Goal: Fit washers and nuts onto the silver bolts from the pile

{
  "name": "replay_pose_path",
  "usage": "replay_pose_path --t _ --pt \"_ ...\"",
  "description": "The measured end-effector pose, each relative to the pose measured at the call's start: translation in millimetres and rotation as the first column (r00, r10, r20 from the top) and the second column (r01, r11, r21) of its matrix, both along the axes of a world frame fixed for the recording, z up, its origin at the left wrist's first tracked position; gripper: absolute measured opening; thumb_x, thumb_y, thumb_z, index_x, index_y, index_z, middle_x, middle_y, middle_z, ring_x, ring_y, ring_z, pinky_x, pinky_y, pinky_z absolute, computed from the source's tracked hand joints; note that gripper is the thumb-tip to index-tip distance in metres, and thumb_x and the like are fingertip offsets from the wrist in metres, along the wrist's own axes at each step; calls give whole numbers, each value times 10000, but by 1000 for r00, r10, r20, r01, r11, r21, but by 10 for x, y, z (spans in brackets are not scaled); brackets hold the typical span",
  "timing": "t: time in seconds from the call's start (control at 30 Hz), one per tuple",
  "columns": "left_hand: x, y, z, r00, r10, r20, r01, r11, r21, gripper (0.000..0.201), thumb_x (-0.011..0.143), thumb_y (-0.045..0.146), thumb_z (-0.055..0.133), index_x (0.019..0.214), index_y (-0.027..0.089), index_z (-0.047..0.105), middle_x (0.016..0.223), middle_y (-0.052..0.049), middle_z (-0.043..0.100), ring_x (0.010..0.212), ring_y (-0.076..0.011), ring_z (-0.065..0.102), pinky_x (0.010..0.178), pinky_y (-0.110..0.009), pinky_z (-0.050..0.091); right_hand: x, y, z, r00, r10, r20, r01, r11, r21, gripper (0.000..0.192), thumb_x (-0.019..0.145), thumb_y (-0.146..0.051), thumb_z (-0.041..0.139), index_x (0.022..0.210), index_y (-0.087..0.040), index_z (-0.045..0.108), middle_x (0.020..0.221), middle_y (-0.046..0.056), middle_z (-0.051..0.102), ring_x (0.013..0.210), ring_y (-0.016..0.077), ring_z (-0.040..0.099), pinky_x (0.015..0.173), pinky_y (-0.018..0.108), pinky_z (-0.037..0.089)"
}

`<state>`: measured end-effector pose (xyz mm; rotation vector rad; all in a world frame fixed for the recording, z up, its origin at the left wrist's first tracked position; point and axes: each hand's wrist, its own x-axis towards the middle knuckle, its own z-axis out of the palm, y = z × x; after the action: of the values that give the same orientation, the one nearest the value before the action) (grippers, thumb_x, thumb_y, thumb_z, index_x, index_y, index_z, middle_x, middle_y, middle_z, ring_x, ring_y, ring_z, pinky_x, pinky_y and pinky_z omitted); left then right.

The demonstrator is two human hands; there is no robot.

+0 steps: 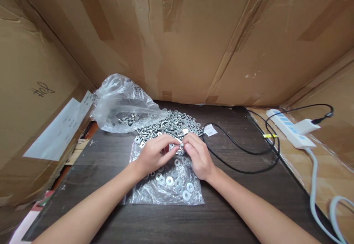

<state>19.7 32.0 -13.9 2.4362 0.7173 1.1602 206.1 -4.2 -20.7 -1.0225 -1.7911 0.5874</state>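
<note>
My left hand [157, 152] and my right hand [198, 154] meet over the middle of the table, thumbs and forefingers pinched toward each other. Between their fingertips is a small silver metal fastener [181, 146]; its exact kind is too small to make out. Just beyond the hands spreads a heap of bolts [162, 126] mixed with nuts and washers. Below them lies a flat clear plastic bag [143, 196], with several flat washers [169, 181] scattered over it.
A larger clear plastic bag [118, 89] lies open at the back left, bolts at its mouth. To the right are a small white paper slip [210, 130], a looped black cable [238, 170] and a white power strip [289, 129]. Cardboard walls [188, 45] enclose the dark table [229, 203].
</note>
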Motion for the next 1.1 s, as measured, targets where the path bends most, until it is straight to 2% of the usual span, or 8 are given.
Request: replay_pose_path --t 0.13,0.37,0.57,0.63,0.73,0.9,1.0,1.1 --pt "-9 21 -21 1000 6 -15 -7 999 -41 95 952 210 556 987 165 632 904 -48 675 620 -96 550 623 -248 501 -13 4 1 1000 7 -11 -7 1000 -5 190 959 -254 439 775 -209 452 790 29 500 761 185 483 704 346 394" --pt "-21 19 -44 998 -32 -56 29 999 -38 84 940 178 572 1008 170 621 886 -27 656 622 -93 537 619 -236 474 -18 22 -39 998 15 61 -16 1000 3 335 1012 -237 336 696 -206 441 674 17 470 699 181 447 678 353 361" --pt "-2 8 -38 999 -34 -34 35 999 15 74 933 163 570 986 166 622 866 -32 665 610 -96 537 594 -235 475 5 11 -3 999 28 42 -30 999 34 85 929 -266 489 878 -199 499 876 50 534 834 203 510 752 362 416" --pt "7 3 -32 999 -35 -39 37 998 52 72 932 161 571 980 162 624 849 -32 673 601 -97 551 582 -233 483 -2 11 -13 998 37 59 -40 998 56 118 948 -256 454 854 -199 497 854 50 533 820 203 503 747 363 410" --pt "7 -1 -11 998 -46 -52 55 982 179 65 928 151 588 974 163 633 850 -30 705 652 -106 625 602 -224 511 -22 8 -43 996 50 70 -54 996 64 285 1000 -228 346 739 -204 459 729 30 504 728 187 463 702 354 373" --pt "-24 19 37 996 -44 -83 74 910 408 111 934 178 612 1034 175 659 911 -29 743 744 -121 692 617 -214 525 -46 9 -86 999 50 20 -51 997 56 394 1023 -223 297 637 -210 370 630 14 454 642 169 415 650 342 332" --pt "-39 40 62 992 -42 -120 94 878 470 117 943 167 592 1037 159 661 913 -35 749 697 -120 678 579 -220 504 -52 24 -92 999 44 -2 -44 999 -5 421 1023 -235 313 606 -210 362 606 10 457 635 165 428 645 334 334" --pt "-43 51 71 989 -28 -146 96 869 485 114 944 155 583 1029 154 659 914 -38 750 673 -123 667 574 -229 498 -58 38 -87 999 40 -9 -40 997 -68 430 1015 -239 328 587 -211 364 600 10 460 646 168 445 642 328 337"
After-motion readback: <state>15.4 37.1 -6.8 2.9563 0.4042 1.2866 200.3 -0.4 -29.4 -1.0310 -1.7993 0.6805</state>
